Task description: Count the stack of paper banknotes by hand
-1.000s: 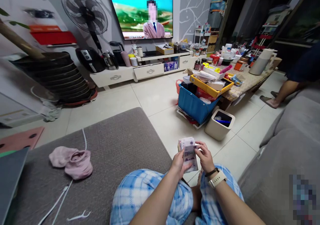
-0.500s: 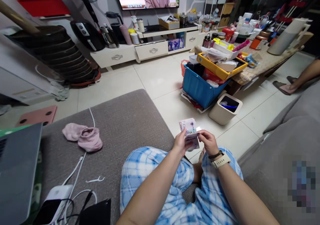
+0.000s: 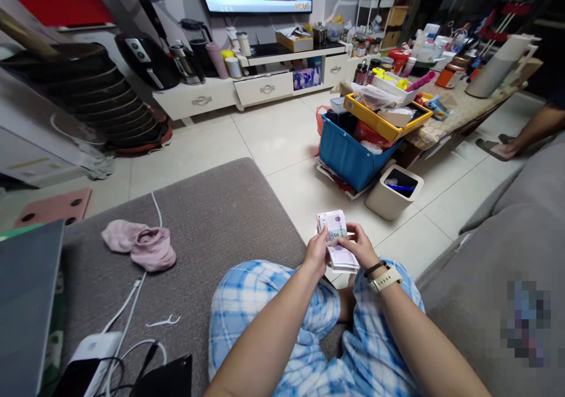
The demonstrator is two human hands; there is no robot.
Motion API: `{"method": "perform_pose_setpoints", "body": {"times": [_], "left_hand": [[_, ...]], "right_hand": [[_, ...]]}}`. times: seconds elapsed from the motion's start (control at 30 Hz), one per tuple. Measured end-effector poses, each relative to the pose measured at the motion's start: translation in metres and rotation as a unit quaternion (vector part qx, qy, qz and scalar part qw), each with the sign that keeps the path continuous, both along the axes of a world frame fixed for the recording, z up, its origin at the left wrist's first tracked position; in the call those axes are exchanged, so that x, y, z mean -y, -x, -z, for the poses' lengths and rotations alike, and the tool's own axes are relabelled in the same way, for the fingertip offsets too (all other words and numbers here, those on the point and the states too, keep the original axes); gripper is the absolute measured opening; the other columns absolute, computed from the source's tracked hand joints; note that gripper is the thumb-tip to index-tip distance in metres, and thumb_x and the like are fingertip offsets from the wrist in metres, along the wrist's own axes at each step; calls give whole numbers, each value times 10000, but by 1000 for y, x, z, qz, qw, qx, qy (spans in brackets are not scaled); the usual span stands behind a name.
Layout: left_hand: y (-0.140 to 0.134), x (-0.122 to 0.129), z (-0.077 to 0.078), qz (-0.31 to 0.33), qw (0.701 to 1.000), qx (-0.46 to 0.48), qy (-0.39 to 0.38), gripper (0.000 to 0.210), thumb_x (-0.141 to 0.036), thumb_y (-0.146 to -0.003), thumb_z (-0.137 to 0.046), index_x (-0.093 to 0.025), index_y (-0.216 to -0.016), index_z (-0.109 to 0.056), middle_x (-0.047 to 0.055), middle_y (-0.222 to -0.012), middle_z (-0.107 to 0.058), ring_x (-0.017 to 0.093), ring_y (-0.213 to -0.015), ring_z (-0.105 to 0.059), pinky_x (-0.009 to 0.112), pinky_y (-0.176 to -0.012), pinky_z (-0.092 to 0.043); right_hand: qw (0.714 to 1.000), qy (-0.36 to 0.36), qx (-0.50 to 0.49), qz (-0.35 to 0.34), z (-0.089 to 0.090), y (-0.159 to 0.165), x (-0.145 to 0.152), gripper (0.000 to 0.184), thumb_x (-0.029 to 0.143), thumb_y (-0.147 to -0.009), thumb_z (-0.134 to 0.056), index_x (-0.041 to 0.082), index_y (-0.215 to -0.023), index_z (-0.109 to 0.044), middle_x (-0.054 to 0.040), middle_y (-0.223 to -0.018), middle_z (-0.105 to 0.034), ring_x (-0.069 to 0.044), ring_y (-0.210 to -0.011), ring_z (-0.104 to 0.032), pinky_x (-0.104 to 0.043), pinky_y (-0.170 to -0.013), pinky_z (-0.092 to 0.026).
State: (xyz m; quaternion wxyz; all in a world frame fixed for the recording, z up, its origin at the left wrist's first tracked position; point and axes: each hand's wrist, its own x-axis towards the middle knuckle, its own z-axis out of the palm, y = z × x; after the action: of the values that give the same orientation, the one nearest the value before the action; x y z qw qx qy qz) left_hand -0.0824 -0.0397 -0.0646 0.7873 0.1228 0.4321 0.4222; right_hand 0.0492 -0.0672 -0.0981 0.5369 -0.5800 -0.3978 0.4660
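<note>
Banknotes [image 3: 334, 231] form a small stack held above the person's lap, over the pale tiled floor [image 3: 282, 144], between knees in blue checked pyjamas. Left hand [image 3: 316, 252] grips the stack's left edge, thumb across the top note. Right hand [image 3: 361, 248], with a watch on its wrist, closes its fingers on notes pulled down and to the right of the stack. Pink cloth [image 3: 142, 245] lies on the grey sofa [image 3: 212, 220] to the left.
</note>
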Motion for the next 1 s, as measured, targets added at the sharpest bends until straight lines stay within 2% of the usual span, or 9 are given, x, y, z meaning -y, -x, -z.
{"method": "perform_pose_setpoints", "body": {"times": [0.1,0.17,0.33,0.43,0.53,0.6,0.7,0.87,1.0], "left_hand": [[1,0,-4,-14,1000,-21,-3,249,-293,-907,-576,-82,-950,-701,147,-860,-749,232,-752,-727,362,-758,-575],[1,1,-6,-16,998,-62,4,229,-292,-898,-590,-92,-931,-698,135,-838,-747,225,-716,-719,365,-731,-576],[1,5,-8,3,992,-123,19,155,-266,-846,-656,-120,-885,-688,116,-840,-745,203,-689,-704,359,-708,-579],[1,7,-6,18,992,-123,7,152,-241,-795,-697,-132,-901,-694,105,-843,-749,213,-719,-705,360,-704,-585],[1,8,-4,18,992,-121,-2,143,-172,-757,-703,-134,-895,-703,100,-851,-754,216,-747,-709,343,-718,-582],[1,7,-4,7,994,-113,-1,136,-153,-754,-696,-127,-888,-705,107,-845,-755,216,-739,-712,341,-724,-578],[0,5,-6,-5,996,-82,25,150,-224,-796,-684,-111,-894,-700,123,-805,-749,233,-723,-719,366,-718,-580],[0,1,-11,-53,995,-61,53,184,-265,-855,-616,-104,-900,-692,107,-753,-741,238,-714,-725,362,-698,-582],[1,1,-13,-49,995,-73,55,170,-256,-860,-610,-105,-867,-688,99,-755,-741,221,-661,-716,347,-673,-578]], "right_hand": [[998,-10,-42,-45,2,-1,-1,454,423,-699,-785,225,-1066,-605,-53,-1026,-665,-202,-867,-614,-366,-810,-495],[998,-24,-55,-16,2,-2,-1,430,447,-716,-767,224,-1050,-613,-42,-958,-665,-200,-862,-610,-355,-804,-488],[996,-24,-28,79,-1,-5,-2,386,491,-642,-810,205,-793,-598,17,-720,-587,-143,-660,-526,-287,-650,-433],[998,14,-19,67,-4,-5,-2,424,533,-617,-811,197,-655,-555,38,-596,-521,-121,-569,-445,-270,-565,-359],[998,21,-16,51,-8,-5,-2,444,546,-604,-813,192,-591,-544,44,-553,-488,-111,-549,-411,-269,-557,-329],[999,6,-19,45,-11,-4,-2,430,529,-609,-816,192,-590,-550,47,-555,-479,-108,-554,-405,-267,-559,-323],[999,-7,-37,32,-14,-3,0,406,507,-632,-811,195,-615,-551,51,-558,-470,-103,-544,-390,-261,-539,-303],[995,23,-99,-12,-14,0,1,428,521,-627,-813,207,-640,-522,69,-514,-433,-90,-481,-341,-251,-486,-247],[989,32,-141,-28,-9,0,1,425,534,-640,-812,203,-665,-547,56,-542,-481,-92,-491,-373,-248,-487,-274]]}}
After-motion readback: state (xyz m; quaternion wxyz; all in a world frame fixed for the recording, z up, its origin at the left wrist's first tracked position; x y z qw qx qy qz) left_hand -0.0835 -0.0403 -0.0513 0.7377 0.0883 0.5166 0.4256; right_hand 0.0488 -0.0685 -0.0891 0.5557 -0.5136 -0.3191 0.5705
